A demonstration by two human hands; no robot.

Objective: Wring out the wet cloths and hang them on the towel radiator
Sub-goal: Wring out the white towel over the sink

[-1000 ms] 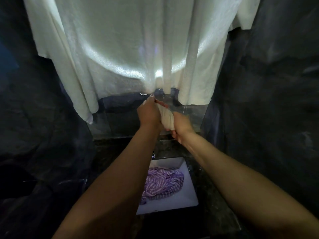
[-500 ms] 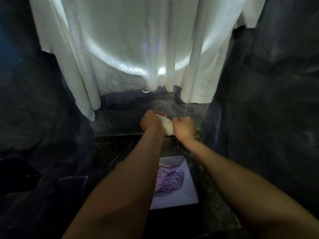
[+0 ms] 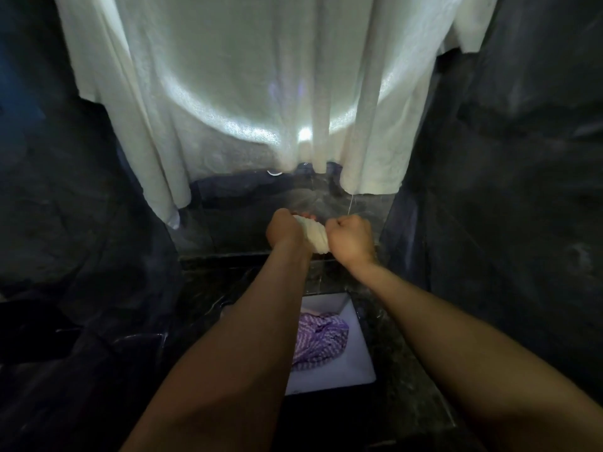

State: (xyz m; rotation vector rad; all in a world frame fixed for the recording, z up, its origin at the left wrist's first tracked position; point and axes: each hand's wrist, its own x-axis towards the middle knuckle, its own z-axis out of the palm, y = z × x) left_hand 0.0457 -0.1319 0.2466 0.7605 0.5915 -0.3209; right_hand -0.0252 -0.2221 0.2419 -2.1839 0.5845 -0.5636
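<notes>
A small white cloth (image 3: 314,234) is twisted into a tight roll between my two fists, held out in front of me above the dark counter. My left hand (image 3: 284,232) grips its left end and my right hand (image 3: 350,238) grips its right end. Below, a white basin (image 3: 360,360) holds a purple-and-white striped cloth (image 3: 318,342); my left forearm hides the basin's left part. Large white towels (image 3: 254,93) hang down from above and fill the upper view. The radiator itself is hidden behind them.
Dark marbled walls (image 3: 509,190) close in on both sides. A dark stone counter (image 3: 404,370) surrounds the basin, with a ledge (image 3: 228,257) at its back. A loose thread (image 3: 350,203) dangles from the towels just above my right hand.
Both hands have come down from near the towels' hem to lower in front of the back wall, twisting the white cloth tighter. The view has tilted slightly.
</notes>
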